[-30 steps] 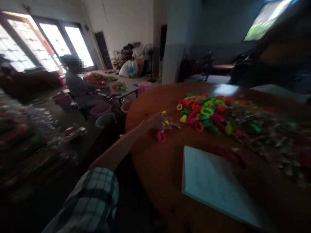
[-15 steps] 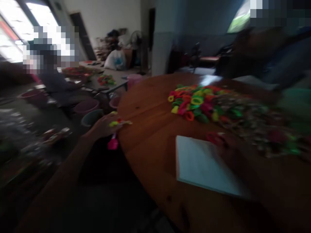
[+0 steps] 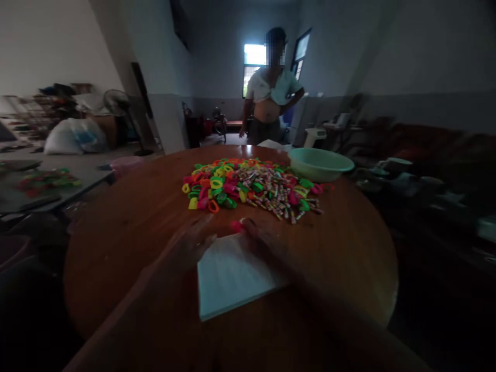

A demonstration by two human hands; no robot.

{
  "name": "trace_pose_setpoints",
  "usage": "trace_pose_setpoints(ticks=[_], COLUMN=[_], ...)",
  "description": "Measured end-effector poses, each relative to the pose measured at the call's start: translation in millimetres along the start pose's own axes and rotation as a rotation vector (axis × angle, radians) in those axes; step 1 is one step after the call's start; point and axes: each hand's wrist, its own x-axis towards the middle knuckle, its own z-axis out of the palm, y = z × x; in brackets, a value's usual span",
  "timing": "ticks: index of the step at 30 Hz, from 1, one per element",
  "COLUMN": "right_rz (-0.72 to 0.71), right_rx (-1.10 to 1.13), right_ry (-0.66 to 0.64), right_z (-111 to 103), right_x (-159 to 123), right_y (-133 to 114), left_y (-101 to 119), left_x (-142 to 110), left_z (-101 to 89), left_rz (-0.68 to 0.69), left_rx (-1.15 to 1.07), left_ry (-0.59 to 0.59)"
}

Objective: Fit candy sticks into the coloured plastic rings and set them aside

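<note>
My left hand (image 3: 189,240) is over the table by the pad's far left corner, fingers stretched out and nothing visible in them, slightly blurred. My right hand (image 3: 258,235) is closed on a small pink plastic piece (image 3: 237,226) above the pad's far edge. Under and between my hands lies a white rectangular pad (image 3: 232,279). Beyond them spreads a pile of bright ring-shaped plastic pieces (image 3: 217,183) in green, yellow, orange and pink. Mixed in on its right are many small striped, wrapped sticks (image 3: 284,199).
A pale green basin (image 3: 321,163) stands at the back right of the round wooden table (image 3: 341,248). Behind the table stands a person (image 3: 271,93), one hand on the hip. To the left are another table (image 3: 89,181) with coloured pieces, a pink bucket (image 3: 126,165) and a fan (image 3: 118,101).
My view has swung right. My left hand, which held yellow and pink pieces off the table's left edge, is back over the table without them. My right hand still holds the pink piece.
</note>
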Motion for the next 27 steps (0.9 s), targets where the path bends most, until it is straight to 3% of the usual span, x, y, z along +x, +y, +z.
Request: trace_pose_setpoints(ticks=[3, 6, 8, 10, 13, 16, 19, 24, 27], right_rz=[-0.08, -0.155, -0.038, 0.179, 0.334, 0.358, 0.336, 0.307, 0.301], right_rx=[-0.045, -0.042, -0.121, -0.24, -0.292, -0.306, -0.312, -0.306, -0.231], right_ry=[-0.081, -0.163, -0.209, -0.234, -0.274, -0.352, -0.409, -0.445, -0.367], right_z=[-13, -34, -49, -59, -58, -48, -43, -51, -53], right_x=[2, -4, -11, -18, -22, -22, -25, -42, -50], right_y=[-5, -4, 5, 23, 59, 88, 100, 95, 88], left_y=[22, 28, 28, 29, 32, 35, 36, 38, 39], left_x=[44, 64, 64, 59, 48, 40, 37, 37, 37], left_z=[49.2, 68.9, 70.7, 69.8, 67.8, 63.2, 57.1, 52.6, 49.9], left_rz=[0.129, 0.19, 0.157, 0.092, 0.033, 0.003, -0.019, -0.026, -0.037], left_rx=[-0.182, -0.278, -0.277, -0.241, -0.168, -0.167, -0.171, -0.148, -0.169], left_ry=[-0.148, -0.25, -0.252, -0.205, -0.166, -0.188, -0.235, -0.277, -0.292])
